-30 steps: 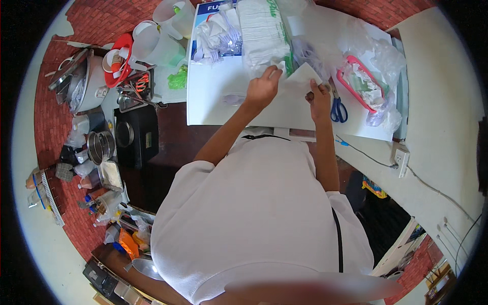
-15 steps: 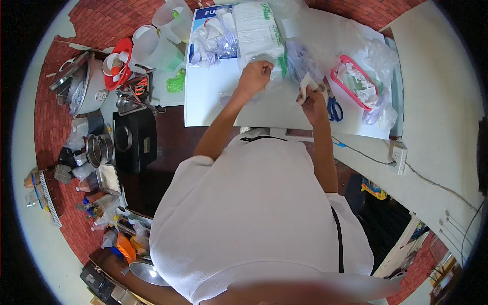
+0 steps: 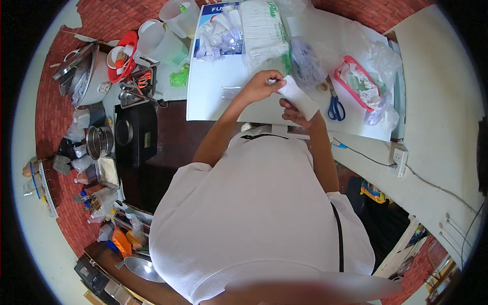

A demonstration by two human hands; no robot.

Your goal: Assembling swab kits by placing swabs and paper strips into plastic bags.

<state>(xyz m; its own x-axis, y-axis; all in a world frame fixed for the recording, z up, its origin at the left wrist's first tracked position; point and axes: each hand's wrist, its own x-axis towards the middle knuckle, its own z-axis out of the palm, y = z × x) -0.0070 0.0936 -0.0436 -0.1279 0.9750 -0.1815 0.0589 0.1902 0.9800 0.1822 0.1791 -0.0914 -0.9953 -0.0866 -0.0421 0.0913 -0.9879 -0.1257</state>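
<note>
Both my hands hold a folded strip of white paper, which looks like a paper napkin (image 3: pixel 300 96), above the front of the white table (image 3: pixel 206 101). The fingers of my left hand (image 3: pixel 262 87) pinch its upper left end. Lower down, my right hand (image 3: pixel 297 114) grips it from the right side. Just beyond my hands lies a clear pack of stacked white napkins (image 3: pixel 262 31). To its left, white plastic forks and spoons (image 3: pixel 222 36) sit in a pile. A bundle in clear plastic bags (image 3: pixel 306 63), its contents unclear, lies right of the pack.
Blue-handled scissors (image 3: pixel 335 108) and a small tape roll (image 3: pixel 323 86) lie right of my hands. Further right stands a pink-rimmed basket (image 3: pixel 339 77) of crumpled plastic. Plastic pitchers (image 3: pixel 175 53) and a green bag (image 3: pixel 179 77) stand left. A wall socket (image 3: pixel 399 156) is at right.
My hands have come together, my right hand bringing the napkin to the left. My left hand has moved down from the pack and now pinches the napkin too, which shows more of its length.
</note>
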